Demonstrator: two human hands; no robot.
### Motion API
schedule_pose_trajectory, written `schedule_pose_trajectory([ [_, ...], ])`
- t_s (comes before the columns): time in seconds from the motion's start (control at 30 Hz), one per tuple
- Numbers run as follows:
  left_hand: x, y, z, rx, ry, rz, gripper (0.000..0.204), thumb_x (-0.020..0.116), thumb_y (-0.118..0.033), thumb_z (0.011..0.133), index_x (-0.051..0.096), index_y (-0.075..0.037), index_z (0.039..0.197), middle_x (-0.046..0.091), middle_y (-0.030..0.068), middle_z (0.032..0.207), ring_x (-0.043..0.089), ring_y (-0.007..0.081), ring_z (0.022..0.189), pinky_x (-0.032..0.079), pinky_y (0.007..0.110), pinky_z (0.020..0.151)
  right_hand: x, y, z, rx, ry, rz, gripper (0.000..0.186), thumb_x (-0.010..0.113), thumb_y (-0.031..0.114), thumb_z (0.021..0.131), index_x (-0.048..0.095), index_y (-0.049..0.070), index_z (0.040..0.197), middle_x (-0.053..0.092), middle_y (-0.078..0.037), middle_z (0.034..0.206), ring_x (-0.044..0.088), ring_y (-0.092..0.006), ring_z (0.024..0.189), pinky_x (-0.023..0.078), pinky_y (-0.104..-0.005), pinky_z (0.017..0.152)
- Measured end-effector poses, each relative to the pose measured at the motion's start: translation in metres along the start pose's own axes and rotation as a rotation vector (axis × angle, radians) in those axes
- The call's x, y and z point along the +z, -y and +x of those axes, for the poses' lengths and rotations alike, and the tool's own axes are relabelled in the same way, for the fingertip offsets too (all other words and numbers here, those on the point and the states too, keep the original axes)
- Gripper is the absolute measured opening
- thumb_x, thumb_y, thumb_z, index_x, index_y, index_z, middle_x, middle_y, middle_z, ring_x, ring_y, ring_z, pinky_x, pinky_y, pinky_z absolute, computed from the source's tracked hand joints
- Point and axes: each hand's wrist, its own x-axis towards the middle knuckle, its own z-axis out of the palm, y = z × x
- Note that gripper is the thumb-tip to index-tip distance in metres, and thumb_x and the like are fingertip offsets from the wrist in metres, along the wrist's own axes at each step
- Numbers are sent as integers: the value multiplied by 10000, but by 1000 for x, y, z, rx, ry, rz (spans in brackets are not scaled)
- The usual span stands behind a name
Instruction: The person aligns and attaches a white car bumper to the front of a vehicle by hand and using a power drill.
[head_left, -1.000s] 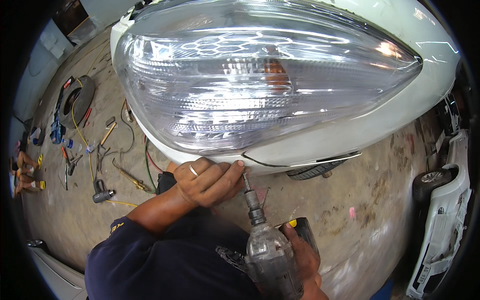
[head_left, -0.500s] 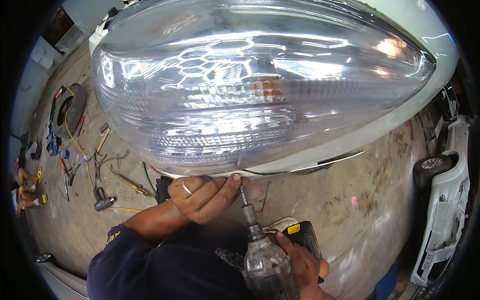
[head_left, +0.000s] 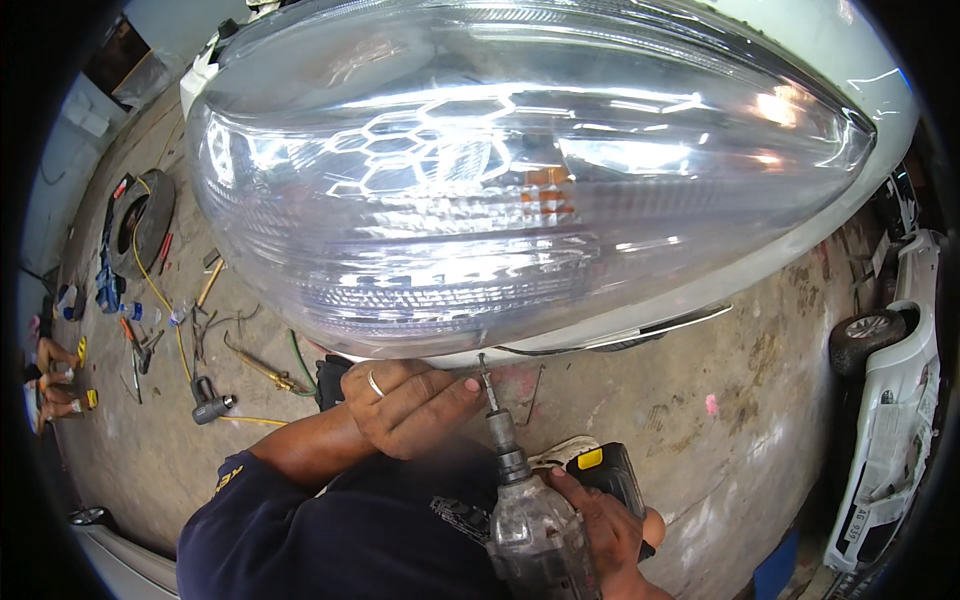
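Note:
My right hand (head_left: 606, 525) grips a worn grey cordless drill (head_left: 535, 530), its chuck and long thin bit (head_left: 490, 388) aimed up at the car's edge. A small dark screw-like piece (head_left: 483, 361) lines up with the bit's tip, just under the lower rim of the clear headlight (head_left: 450, 240). Beside the bit, my left hand (head_left: 415, 403) is closed, a ring on one finger, knuckles close under the white bumper edge (head_left: 560, 350). The index fingertip lies next to the bit. The underside of this hand is hidden, so anything in it cannot be seen.
On the concrete floor to the left lie a tire (head_left: 140, 232), a heat gun (head_left: 210, 402), a brass torch (head_left: 265, 372), a yellow hose (head_left: 182, 350) and hand tools. A person's legs (head_left: 60, 375) show at far left. A white car (head_left: 890, 400) stands at right.
My left index fingertip has drawn back from the bumper edge to beside the bit, uncovering the dark screw-like piece. The drill stays nearly in place; the view has shifted slightly.

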Motion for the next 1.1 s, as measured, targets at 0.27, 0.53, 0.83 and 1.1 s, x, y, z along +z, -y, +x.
schedule_pose_trajectory([
  [0.27,-2,2,-2,37,15,-32,468,1001,-127,783,688,-110,1132,673,-69,750,618,90,641,450,235,539,-6,1,2,57,33,61,579,745,140,935,656,-37,1480,769,-246,1244,745,-424,1017,583,-488,910],
  [0.53,-3,2,-4,53,27,1,483,991,-144,808,684,-114,1180,663,-89,758,572,70,648,449,227,566,-2,-2,3,19,-2,51,569,748,160,938,659,-44,1462,770,-248,1199,742,-436,985,587,-504,876],
  [0.83,0,4,-2,69,6,5,438,996,-147,809,689,-113,1120,641,-84,752,570,82,653,471,230,555,0,-4,12,21,2,69,610,797,132,892,662,-41,1461,773,-226,1117,740,-402,923,589,-491,835],
  [1.1,0,7,1,60,-64,-107,148,838,-74,718,818,-149,845,768,-14,760,749,129,710,630,299,668,0,-7,15,26,24,66,619,799,137,884,665,-34,1464,775,-198,1088,734,-375,886,578,-474,811],
])
